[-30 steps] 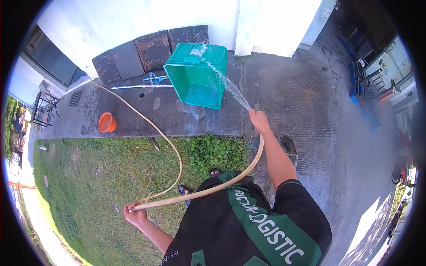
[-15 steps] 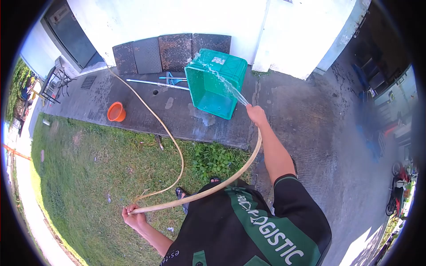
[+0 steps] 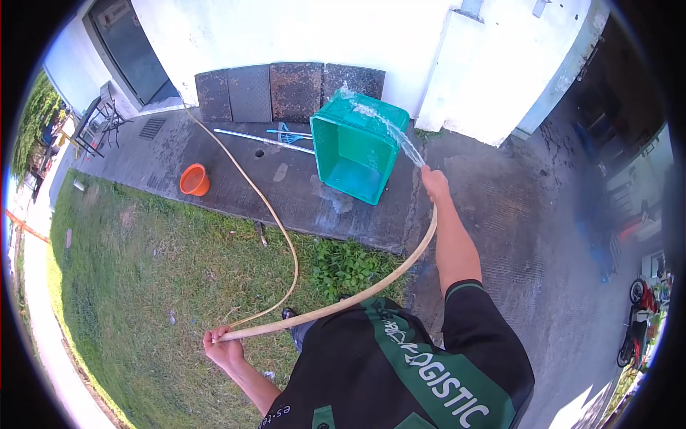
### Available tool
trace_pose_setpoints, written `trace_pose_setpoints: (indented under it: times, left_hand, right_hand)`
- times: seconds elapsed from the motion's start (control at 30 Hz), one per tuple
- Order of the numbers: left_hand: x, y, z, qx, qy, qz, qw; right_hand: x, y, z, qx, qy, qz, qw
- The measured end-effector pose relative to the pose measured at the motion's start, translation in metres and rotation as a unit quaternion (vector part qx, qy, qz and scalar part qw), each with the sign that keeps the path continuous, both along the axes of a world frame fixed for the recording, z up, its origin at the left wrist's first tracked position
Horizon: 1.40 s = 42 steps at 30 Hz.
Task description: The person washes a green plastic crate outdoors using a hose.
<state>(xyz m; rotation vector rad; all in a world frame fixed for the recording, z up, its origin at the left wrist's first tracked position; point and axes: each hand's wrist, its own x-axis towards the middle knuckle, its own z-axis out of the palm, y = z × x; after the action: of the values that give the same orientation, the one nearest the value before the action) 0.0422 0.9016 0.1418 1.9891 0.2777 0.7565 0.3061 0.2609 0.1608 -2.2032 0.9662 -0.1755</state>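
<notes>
My right hand is closed around the end of a pale yellow hose, and water sprays from it in a fan. The spray lands on the upper side of a green plastic crate, which lies tipped on its side with its opening facing me. Lower left, my left hand grips the same hose farther along. From there the hose loops back across the grass and the concrete toward the doorway.
An orange bucket stands left of the crate on the wet concrete. A long white pole and a blue broom-like tool lie behind it. Dark panels lean on the white wall. Grass is underfoot; a red motorbike is far right.
The view has shifted, so the scene sits slightly lower and to the right. The water now strikes the crate's upper side more than its opening. Both hands keep their hold on the hose.
</notes>
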Motion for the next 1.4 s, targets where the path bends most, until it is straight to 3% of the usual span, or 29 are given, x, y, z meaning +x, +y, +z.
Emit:
trace_pose_setpoints:
  times: [0.07,0.1,0.23,0.3,0.37,0.4,0.47,0.6,0.67,0.7,0.77,0.83,0.93,1.0,1.03,1.07,1.1,1.17,1.27,1.3,1.33,1.37,1.4]
  left_hand:
    - [0.002,-0.003,-0.005,-0.234,-0.011,0.013,0.972]
    - [0.004,-0.003,-0.007,-0.235,-0.012,0.013,0.972]
    - [0.012,-0.002,-0.014,-0.221,0.000,-0.003,0.975]
    - [0.015,-0.001,-0.015,-0.217,0.002,-0.007,0.976]
    - [0.017,0.002,-0.016,-0.051,0.027,-0.020,0.998]
    - [0.019,0.008,-0.022,-0.050,0.027,-0.021,0.998]
    - [0.021,0.015,-0.030,0.067,0.030,-0.049,0.996]
    - [0.024,0.012,-0.024,0.058,0.027,-0.042,0.997]
    - [0.025,0.007,-0.015,-0.215,0.029,-0.018,0.976]
    - [0.025,0.004,-0.010,-0.215,0.028,-0.017,0.976]
    - [0.024,0.000,-0.002,0.006,0.012,-0.022,1.000]
    - [0.023,-0.002,0.006,0.014,0.014,-0.014,1.000]
    - [0.019,-0.011,0.021,0.026,0.004,0.003,1.000]
    - [0.015,-0.017,0.030,0.030,-0.008,0.015,0.999]
    - [0.012,-0.019,0.035,-0.160,-0.012,0.030,0.987]
    - [0.009,-0.021,0.039,-0.344,-0.016,0.044,0.938]
    - [0.007,-0.023,0.042,-0.345,-0.017,0.048,0.937]
    - [0.002,-0.028,0.048,-0.507,-0.059,0.086,0.855]
    - [-0.006,-0.032,0.053,-0.554,-0.081,0.104,0.822]
    - [-0.010,-0.025,0.042,-0.555,-0.083,0.108,0.821]
    - [-0.014,-0.012,0.024,-0.339,-0.050,0.090,0.935]
    - [-0.017,-0.008,0.021,-0.103,-0.013,0.067,0.992]
    - [-0.020,-0.005,0.017,-0.104,-0.013,0.071,0.992]
  right_hand:
    - [-0.012,-0.002,0.007,0.006,-0.007,-0.011,1.000]
    - [-0.019,-0.003,0.013,0.021,-0.012,-0.016,1.000]
    - [-0.039,-0.010,0.018,0.069,-0.004,-0.064,0.996]
    - [-0.038,-0.031,-0.012,0.051,-0.015,-0.073,0.996]
    - [-0.044,-0.035,-0.018,0.032,-0.026,-0.083,0.996]
    - [-0.051,-0.032,-0.008,0.062,0.006,-0.092,0.994]
    - [-0.061,-0.030,-0.006,0.092,0.039,-0.101,0.990]
    - [-0.065,-0.027,-0.015,0.107,0.048,-0.108,0.987]
    - [-0.062,-0.017,-0.008,0.106,0.054,-0.096,0.988]
    - [-0.060,-0.008,0.000,0.096,0.061,-0.079,0.990]
    - [-0.053,0.006,0.008,0.088,0.070,-0.062,0.992]
    - [-0.043,0.015,0.011,0.039,0.085,0.003,0.996]
    - [-0.034,0.038,0.012,-0.036,0.036,0.009,0.999]
    - [-0.027,0.047,0.019,-0.016,0.053,0.026,0.998]
    - [-0.024,0.052,0.023,0.005,0.071,0.043,0.997]
    - [-0.020,0.056,0.023,0.004,0.071,0.046,0.996]
    - [-0.017,0.060,0.024,-0.009,0.070,0.055,0.996]
    - [-0.011,0.069,0.027,-0.024,0.069,0.069,0.995]
    - [-0.005,0.079,0.031,-0.008,0.078,0.080,0.994]
    - [-0.001,0.081,0.027,-0.009,0.071,0.079,0.994]
    - [0.002,0.082,0.024,-0.011,0.064,0.077,0.995]
    - [0.003,0.084,0.024,-0.012,0.064,0.081,0.995]
    - [0.004,0.087,0.024,-0.006,0.063,0.078,0.995]
